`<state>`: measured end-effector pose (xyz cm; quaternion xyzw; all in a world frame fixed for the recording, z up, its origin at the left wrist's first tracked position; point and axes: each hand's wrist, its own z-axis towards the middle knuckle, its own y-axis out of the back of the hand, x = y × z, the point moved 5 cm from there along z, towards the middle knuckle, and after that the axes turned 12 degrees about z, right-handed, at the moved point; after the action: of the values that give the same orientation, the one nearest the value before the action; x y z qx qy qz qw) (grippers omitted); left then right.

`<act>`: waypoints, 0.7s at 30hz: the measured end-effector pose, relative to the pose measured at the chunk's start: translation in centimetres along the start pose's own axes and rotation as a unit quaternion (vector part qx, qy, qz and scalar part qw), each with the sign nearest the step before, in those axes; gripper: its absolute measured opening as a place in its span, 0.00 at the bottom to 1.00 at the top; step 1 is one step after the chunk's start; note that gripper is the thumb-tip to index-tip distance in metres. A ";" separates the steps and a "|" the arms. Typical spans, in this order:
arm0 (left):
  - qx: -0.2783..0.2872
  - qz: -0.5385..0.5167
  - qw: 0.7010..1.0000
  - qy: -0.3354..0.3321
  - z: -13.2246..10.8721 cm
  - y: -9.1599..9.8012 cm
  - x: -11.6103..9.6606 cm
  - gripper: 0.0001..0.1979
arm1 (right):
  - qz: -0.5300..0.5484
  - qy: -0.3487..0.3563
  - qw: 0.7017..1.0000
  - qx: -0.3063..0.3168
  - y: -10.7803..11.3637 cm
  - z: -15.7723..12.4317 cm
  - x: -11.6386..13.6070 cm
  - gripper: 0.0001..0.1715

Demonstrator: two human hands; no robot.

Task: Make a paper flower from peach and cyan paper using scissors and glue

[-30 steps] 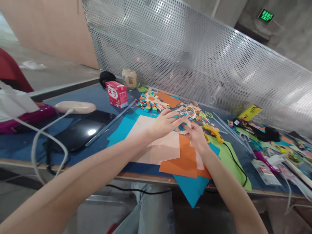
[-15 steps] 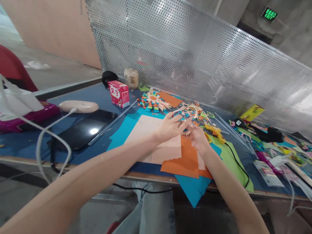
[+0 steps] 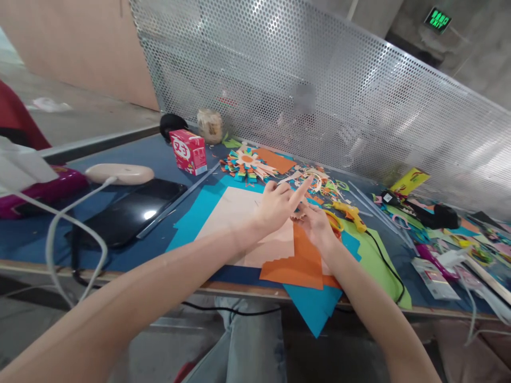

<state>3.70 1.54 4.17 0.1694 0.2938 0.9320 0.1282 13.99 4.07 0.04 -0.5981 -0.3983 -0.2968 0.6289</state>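
Note:
My left hand (image 3: 274,205) and my right hand (image 3: 319,223) meet over sheets of coloured paper at the table's middle. Between their fingertips is a small peach paper piece with a toothed edge (image 3: 297,215); both hands pinch it. My left index finger sticks out towards the scrap pile. Under the hands lie a peach sheet (image 3: 235,213), an orange sheet with a stepped cut edge (image 3: 297,263) and blue sheets (image 3: 315,308). A paper flower of orange, blue and cream strips (image 3: 247,162) lies just beyond.
A heap of paper scraps (image 3: 319,183), yellow scissors (image 3: 334,219) and a yellow glue gun (image 3: 351,213) with a black cord lie right of the hands. To the left are a black tablet (image 3: 128,213), a long ruler (image 3: 179,199) and a red carton (image 3: 187,151). A perforated metal screen (image 3: 319,90) backs the table.
Both hands have drawn slightly nearer to me with the small piece, and my left index finger has stretched out. The view has shifted a little.

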 end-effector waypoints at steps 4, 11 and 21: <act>-0.003 -0.020 1.000 0.017 0.3 -0.1 0.3 0.28 | 0.001 0.003 1.000 -0.001 0.1 0.0 -0.1 0.14; -0.002 -0.143 0.988 0.056 0.9 -0.1 2.2 0.33 | -0.016 0.009 1.000 -0.017 0.4 0.2 0.1 0.11; -0.059 -0.094 0.994 -0.015 0.1 -0.1 1.5 0.22 | 0.020 0.029 0.999 -0.023 0.7 0.4 0.9 0.13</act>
<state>2.34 2.15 4.55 0.1474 0.2508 0.9288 0.2295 15.01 4.63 0.41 -0.6115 -0.3610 -0.3104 0.6320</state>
